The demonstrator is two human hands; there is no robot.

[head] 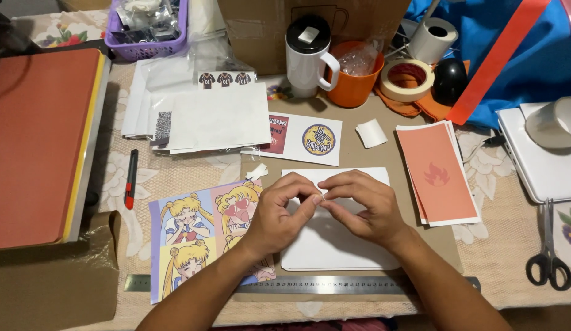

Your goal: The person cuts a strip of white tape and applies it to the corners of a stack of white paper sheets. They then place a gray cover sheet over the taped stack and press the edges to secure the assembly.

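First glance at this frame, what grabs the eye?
Dead centre, the left hand and right hand meet fingertip to fingertip over a white sheet, pinching something too small to tell. Just left of them lies a bright cartoon print of blonde characters, with a steel ruler along the near edge. A large red-topped press fills the left side, and an orange sheet with a flame mark lies to the right.

I see a white sheet (pixel 334 242) lying flat on the desk, its long side running away from me, just above the steel ruler (pixel 334 285). My hands pinch something tiny over it, too small to make out.
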